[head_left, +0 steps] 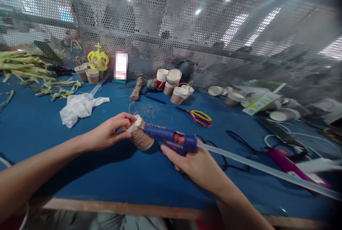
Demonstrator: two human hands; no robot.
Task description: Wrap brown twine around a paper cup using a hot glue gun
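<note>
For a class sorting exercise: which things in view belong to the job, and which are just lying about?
Likely job items:
blue plastic glue gun, right hand
translucent glue stick
brown twine-wrapped cup, left hand
brown twine bundle

Seemingly lying about:
crumpled white sheet
yellow crown ornament
red-and-yellow-handled scissors

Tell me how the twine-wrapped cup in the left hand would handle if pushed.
The twine-wrapped cup is probably light: the left hand steadies it with its fingers at the pale rim. That rim looks thin, so it may bend when squeezed. Being round and tilted, the cup could roll if released.
</note>
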